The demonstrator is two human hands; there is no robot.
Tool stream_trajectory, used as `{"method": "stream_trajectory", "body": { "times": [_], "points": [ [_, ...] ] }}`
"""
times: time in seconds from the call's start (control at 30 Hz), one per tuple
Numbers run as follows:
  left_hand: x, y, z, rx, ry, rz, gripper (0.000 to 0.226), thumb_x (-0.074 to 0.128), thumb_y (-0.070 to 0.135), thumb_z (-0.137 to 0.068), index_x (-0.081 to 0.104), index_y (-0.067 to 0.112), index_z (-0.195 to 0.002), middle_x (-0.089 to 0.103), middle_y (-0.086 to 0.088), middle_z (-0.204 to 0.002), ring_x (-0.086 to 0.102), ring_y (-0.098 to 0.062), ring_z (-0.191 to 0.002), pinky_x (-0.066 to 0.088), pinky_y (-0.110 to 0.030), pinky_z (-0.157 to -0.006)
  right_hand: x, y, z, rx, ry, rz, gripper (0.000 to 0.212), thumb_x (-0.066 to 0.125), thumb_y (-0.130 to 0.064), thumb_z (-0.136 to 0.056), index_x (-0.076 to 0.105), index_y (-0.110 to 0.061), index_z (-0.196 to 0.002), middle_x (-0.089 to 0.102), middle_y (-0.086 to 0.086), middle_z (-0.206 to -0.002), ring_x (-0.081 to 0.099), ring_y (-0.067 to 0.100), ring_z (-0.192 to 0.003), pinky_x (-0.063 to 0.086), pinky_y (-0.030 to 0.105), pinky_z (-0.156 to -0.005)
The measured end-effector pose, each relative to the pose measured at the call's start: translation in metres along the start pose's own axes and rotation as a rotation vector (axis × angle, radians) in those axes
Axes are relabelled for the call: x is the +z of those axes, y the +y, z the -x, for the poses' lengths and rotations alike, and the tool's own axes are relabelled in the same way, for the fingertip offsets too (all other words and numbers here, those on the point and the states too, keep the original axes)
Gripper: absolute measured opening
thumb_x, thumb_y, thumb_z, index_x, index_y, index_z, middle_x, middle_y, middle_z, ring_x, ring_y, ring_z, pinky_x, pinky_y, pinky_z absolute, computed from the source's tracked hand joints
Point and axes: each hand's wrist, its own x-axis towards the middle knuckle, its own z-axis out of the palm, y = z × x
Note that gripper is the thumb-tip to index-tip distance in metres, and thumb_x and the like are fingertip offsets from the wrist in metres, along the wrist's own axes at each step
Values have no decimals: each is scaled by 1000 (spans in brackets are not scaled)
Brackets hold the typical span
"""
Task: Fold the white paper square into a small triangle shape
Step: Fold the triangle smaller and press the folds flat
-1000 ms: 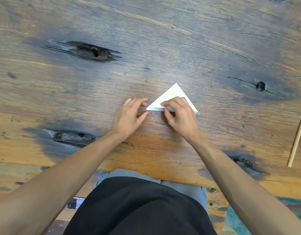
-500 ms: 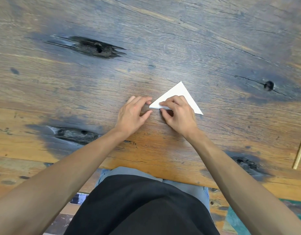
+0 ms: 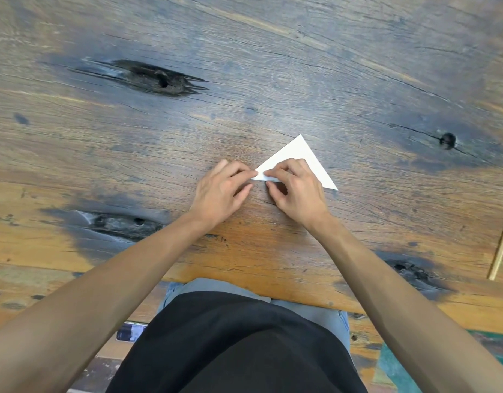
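Note:
The white paper (image 3: 300,154) lies flat on the wooden table (image 3: 273,66), folded into a triangle with its apex pointing away from me. My right hand (image 3: 297,190) covers its near middle, fingertips pressing down by the left corner and the long near edge. My left hand (image 3: 226,190) rests just left of the paper, its fingertips touching the triangle's left tip. The paper's lower left part is hidden under my fingers.
The table has dark knots and cracks (image 3: 156,78) at far left and a small knot hole (image 3: 447,140) at right. A thin wooden stick (image 3: 502,239) lies at the right edge. The table's near edge runs just above my lap.
My left hand's fingertips have slid right until they touch the paper's left tip. My right hand's fingers have crept left along the near edge. The triangle itself stays in place.

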Motion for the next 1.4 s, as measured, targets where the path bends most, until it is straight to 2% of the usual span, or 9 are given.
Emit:
{"method": "stream_trajectory", "body": {
  "times": [0.13, 0.23, 0.33, 0.47, 0.57, 0.7, 1.1, 1.23, 1.4],
  "points": [
    [-1, -1, 1, 42, -9, -38, 22, 64, 28, -98, 77, 21, -116, 69, 6, -114, 58, -18, -97, 56, -35, -60, 0, 2, 1, 7, -3, 1, 18, 75, -24, -92, 79, -18, -108, 69, 0, -104, 63, 28, -100, 56, 37, -68],
    [-2, 1, 1, 55, -18, -53, 22, 64, 26, -99, 77, 19, -115, 69, 5, -114, 60, -21, -97, 57, -37, -59, -3, 5, 1, 38, 36, 16, 22, 70, -23, -95, 78, -16, -114, 70, 3, -111, 64, 30, -105, 55, 45, -83],
    [-3, 2, 1, 65, -23, -65, 20, 66, 23, -98, 77, 18, -114, 70, 2, -115, 62, -22, -95, 55, -36, -59, -8, 9, 0, 84, 64, 54, 32, 64, -22, -98, 71, -15, -128, 67, 6, -131, 61, 31, -121, 50, 46, -95],
    [-4, 1, 1, 111, -40, -109, 22, 64, 22, -99, 75, 15, -116, 68, 0, -123, 61, -23, -94, 55, -37, -59, -9, 16, -4, 143, -14, 103, 53, 52, -26, -105, 46, -11, -155, 39, 8, -166, 35, 27, -154, 34, 46, -118],
    [-4, -1, 2, 159, -48, -168, 25, 60, 22, -101, 73, 14, -120, 70, 3, -126, 63, -26, -97, 58, -41, -65, -5, 24, -3, 145, -83, 119, 61, 41, -30, -109, 25, -12, -165, 19, 3, -174, 14, 21, -162, 19, 44, -130],
    [-4, -7, 5, 217, -74, -212, 30, 59, 23, -102, 69, 15, -129, 70, 5, -129, 64, -24, -100, 57, -39, -71, 0, 35, 5, 118, -132, 184, 62, 30, -36, -111, 11, -18, -168, 6, -1, -176, 2, 19, -163, 6, 43, -132],
    [-7, -15, 7, 266, -169, -290, 43, 60, 20, -97, 60, 16, -140, 63, 6, -141, 60, -25, -109, 57, -39, -79, -15, 87, 52, 124, -123, 310, 62, 20, -43, -110, 13, -20, -168, 9, -1, -176, 3, 20, -163, 8, 46, -131],
    [-10, -8, 3, 279, -167, -322, 37, 59, 22, -97, 65, 16, -133, 65, 2, -136, 61, -25, -108, 48, -37, -79, -26, 99, 72, 174, -136, 244, 61, 18, -41, -111, 11, -19, -168, 7, -1, -176, 0, 18, -163, 9, 46, -132],
    [-11, 19, -28, 298, -128, -287, 34, 51, 24, -100, 63, 15, -131, 64, -1, -136, 62, -27, -118, 43, -40, -87, -35, 92, 76, 315, -10, 98, 61, 28, -34, -111, 13, -15, -167, 8, 3, -175, -3, 12, -161, 6, 40, -132]
  ]
}}
